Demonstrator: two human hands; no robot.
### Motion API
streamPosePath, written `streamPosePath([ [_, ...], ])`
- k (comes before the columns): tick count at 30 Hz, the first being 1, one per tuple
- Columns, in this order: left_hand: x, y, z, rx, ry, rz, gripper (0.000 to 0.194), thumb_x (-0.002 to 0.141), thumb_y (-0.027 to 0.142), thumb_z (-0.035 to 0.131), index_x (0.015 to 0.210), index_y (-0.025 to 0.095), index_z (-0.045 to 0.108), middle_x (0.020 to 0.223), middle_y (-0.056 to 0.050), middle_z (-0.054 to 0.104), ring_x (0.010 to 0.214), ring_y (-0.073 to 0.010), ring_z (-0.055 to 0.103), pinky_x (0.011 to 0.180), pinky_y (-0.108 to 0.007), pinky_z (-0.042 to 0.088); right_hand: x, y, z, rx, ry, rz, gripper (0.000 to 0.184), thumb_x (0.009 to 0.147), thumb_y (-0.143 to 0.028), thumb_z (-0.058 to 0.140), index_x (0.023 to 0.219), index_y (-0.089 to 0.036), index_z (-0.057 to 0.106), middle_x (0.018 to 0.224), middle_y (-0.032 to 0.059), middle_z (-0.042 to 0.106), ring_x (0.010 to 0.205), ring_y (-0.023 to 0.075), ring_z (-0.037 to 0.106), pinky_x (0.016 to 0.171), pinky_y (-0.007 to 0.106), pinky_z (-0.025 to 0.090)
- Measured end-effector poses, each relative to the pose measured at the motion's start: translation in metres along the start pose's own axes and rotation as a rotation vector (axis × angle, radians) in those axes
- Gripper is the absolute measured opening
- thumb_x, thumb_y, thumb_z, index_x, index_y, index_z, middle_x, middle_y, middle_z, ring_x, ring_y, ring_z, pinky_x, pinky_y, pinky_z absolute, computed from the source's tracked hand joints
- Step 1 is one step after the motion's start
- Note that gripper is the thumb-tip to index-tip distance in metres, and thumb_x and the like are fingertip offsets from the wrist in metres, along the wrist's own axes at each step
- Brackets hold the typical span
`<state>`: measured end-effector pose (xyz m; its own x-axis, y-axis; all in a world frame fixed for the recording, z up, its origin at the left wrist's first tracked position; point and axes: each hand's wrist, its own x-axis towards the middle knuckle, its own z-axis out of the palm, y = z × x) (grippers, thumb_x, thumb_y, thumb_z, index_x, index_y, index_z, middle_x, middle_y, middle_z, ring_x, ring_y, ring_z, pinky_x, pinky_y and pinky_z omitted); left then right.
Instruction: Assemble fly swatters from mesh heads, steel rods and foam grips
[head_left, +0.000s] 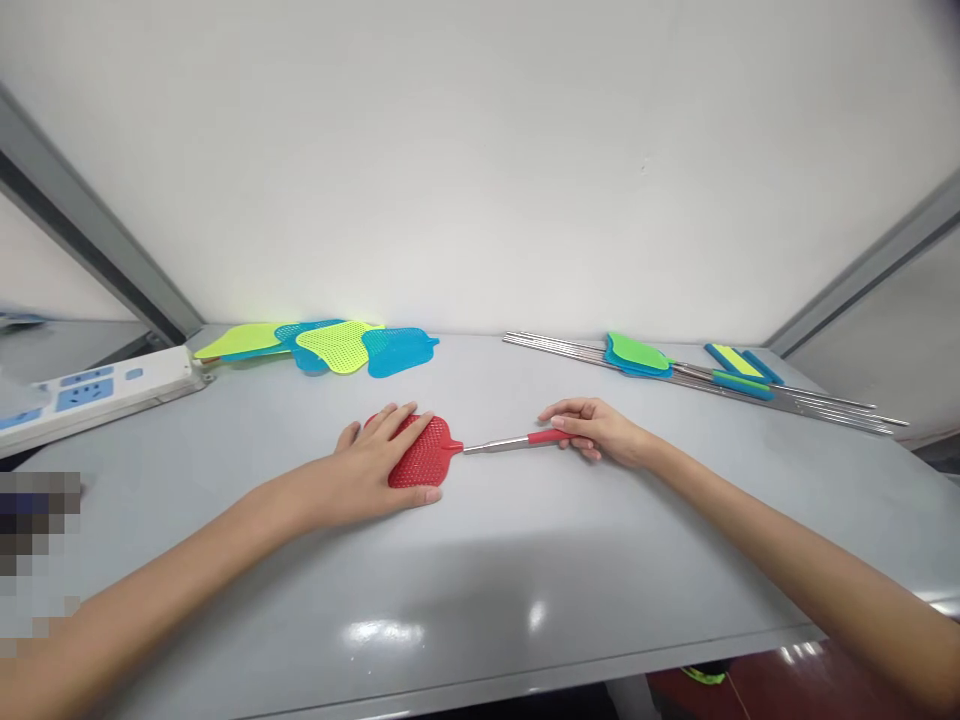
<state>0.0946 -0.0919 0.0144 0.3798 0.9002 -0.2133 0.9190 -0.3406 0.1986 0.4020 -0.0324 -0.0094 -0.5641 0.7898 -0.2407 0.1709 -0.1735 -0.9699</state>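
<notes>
**A:** Hands first. What's on the left?
**B:** Left hand (pixel 371 470) lies flat on the mesh head of a red fly swatter (pixel 424 452). Its fingers (pixel 397 422) are spread wide over the mesh, not curled round anything.

**A:** And the right?
**B:** Right hand (pixel 600 432) is at the far end of the swatter's steel handle (pixel 502 445). Its fingers (pixel 561 410) and thumb close narrowly on the red grip (pixel 547 436).

**A:** Where does the swatter lie?
**B:** Flat on the grey counter (pixel 525 590), about mid-width, with the handle running straight between the 2 hands.

**A:** What's around it?
**B:** Toward the wall, up and left, is a loose overlapping pile of swatter heads (pixel 322 345), 2 lime and 2 blue. Up and right, a green head (pixel 637 353) sits on a blue head (pixel 630 367), and long steel rods (pixel 697 385) run beneath and past them. Just beside those lie blue-and-yellow strips (pixel 739 367).

**A:** Anything in the way?
**B:** Nothing touches the red swatter but the hands. A white power strip (pixel 90 395) with blue sockets sits at the left edge, well apart from the left hand. A pixelated patch (pixel 34 540) covers the lower left of the view.
</notes>
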Motion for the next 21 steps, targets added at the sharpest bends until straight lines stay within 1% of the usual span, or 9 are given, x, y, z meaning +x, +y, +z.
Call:
streamPosePath([
  [3,-0.002,0.003,0.003,-0.024,0.003,-0.014,0.081,0.070,0.065,0.033,0.134,0.024,0.007,0.141,-0.008,0.005,0.127,-0.0284,0.000,0.099,-0.047,0.012,-0.001,0.001,0.000,0.010,0.019,0.012,0.034,0.072,-0.036,0.056,0.098,-0.014,0.055,0.049,-0.0037,0.048,0.034,0.0020,0.030,0.033,0.016,0.025],
  [6,-0.006,0.003,0.004,-0.062,-0.001,-0.035,0.079,0.069,0.066,0.033,0.134,0.028,0.006,0.142,-0.005,0.002,0.126,-0.0306,-0.003,0.097,-0.048,0.018,-0.001,0.002,0.000,0.021,0.050,0.024,0.036,0.071,-0.038,0.057,0.099,-0.014,0.054,0.053,-0.0019,0.051,0.034,0.0020,0.029,0.032,0.017,0.024],
  [9,-0.008,0.002,0.005,-0.080,0.016,-0.025,0.078,0.069,0.065,0.034,0.133,0.031,0.005,0.141,-0.005,0.002,0.125,-0.0338,-0.001,0.094,-0.051,0.022,-0.001,0.002,0.001,0.012,0.068,0.028,0.037,0.071,-0.039,0.057,0.098,-0.013,0.054,0.051,-0.0017,0.050,0.034,0.0022,0.029,0.032,0.017,0.023],
  [12,-0.009,0.004,0.010,-0.064,0.075,0.032,0.076,0.072,0.063,0.034,0.134,0.029,0.006,0.141,-0.008,0.006,0.125,-0.0335,0.003,0.094,-0.051,0.019,-0.001,0.003,0.002,0.012,0.078,0.020,0.036,0.070,-0.038,0.057,0.097,-0.014,0.055,0.052,-0.0014,0.050,0.033,0.0021,0.029,0.032,0.017,0.022],
  [15,-0.008,0.007,0.019,-0.033,0.185,0.052,0.072,0.075,0.060,0.033,0.134,0.024,0.011,0.140,-0.009,0.011,0.126,-0.0304,0.005,0.097,-0.050,0.013,-0.002,0.004,0.002,0.031,0.100,0.023,0.035,0.069,-0.038,0.059,0.095,-0.015,0.056,0.052,-0.0011,0.050,0.034,0.0023,0.029,0.031,0.017,0.022],
  [17,-0.009,0.009,0.024,-0.025,0.259,0.043,0.070,0.076,0.058,0.033,0.133,0.021,0.017,0.139,-0.010,0.016,0.126,-0.0302,0.008,0.098,-0.048,0.010,-0.002,0.005,0.003,0.033,0.129,0.027,0.034,0.068,-0.039,0.060,0.093,-0.015,0.056,0.053,-0.0004,0.050,0.034,0.0026,0.029,0.030,0.018,0.021],
  [21,-0.010,0.012,0.028,-0.060,0.291,0.057,0.067,0.077,0.056,0.033,0.132,0.020,0.022,0.137,-0.011,0.021,0.125,-0.0312,0.010,0.098,-0.048,0.011,-0.003,0.005,0.006,0.001,0.183,0.013,0.032,0.068,-0.039,0.060,0.090,-0.016,0.057,0.054,-0.0004,0.050,0.035,0.0032,0.030,0.031,0.019,0.022],
])
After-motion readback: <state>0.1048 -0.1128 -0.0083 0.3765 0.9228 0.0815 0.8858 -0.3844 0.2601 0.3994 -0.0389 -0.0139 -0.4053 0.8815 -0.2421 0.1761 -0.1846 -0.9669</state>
